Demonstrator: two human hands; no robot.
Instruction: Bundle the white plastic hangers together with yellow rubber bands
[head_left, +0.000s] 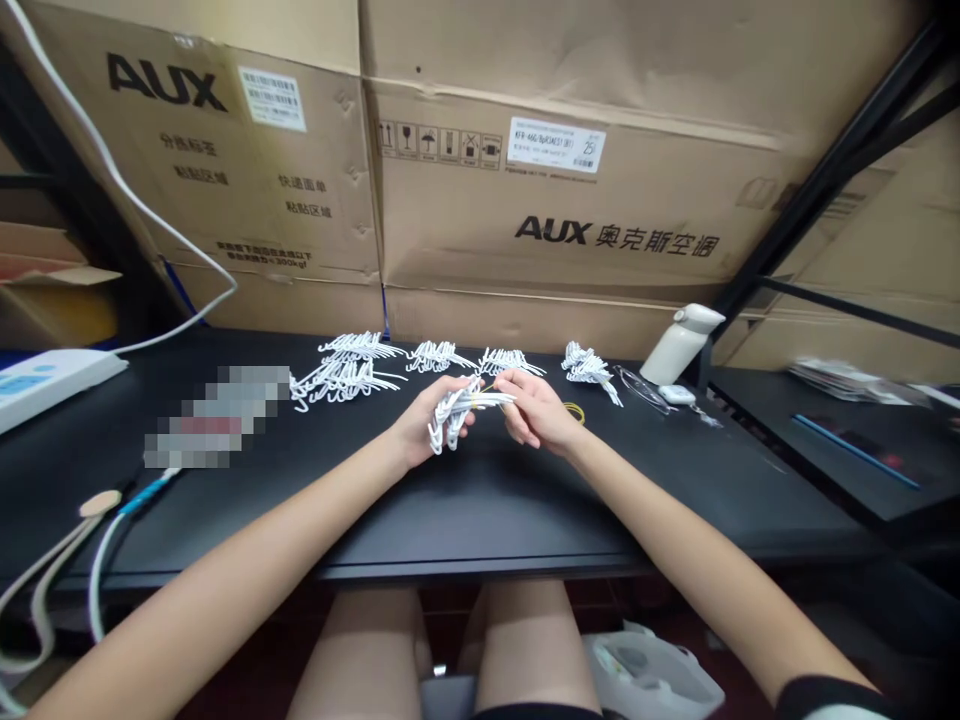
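My left hand (418,425) is closed round a bundle of white hooks (453,412), their curved ends pointing down towards me and their straight ends to the right. My right hand (546,412) is at the straight ends, thumb and forefinger pinched on a thin yellow rubber band (489,388) that runs to the bundle. Whether the band circles all the hooks I cannot tell. On the table just behind my right hand lie more yellow rubber bands (574,412), partly hidden by it.
Along the back of the black table (480,510) lie heaps of white hooks (349,375), with another heap (591,368) to the right. A white bottle (681,345), an earphone case (676,395) and a blurred-out phone-like object (225,415) stand or lie around. Cardboard boxes (450,230) form the back.
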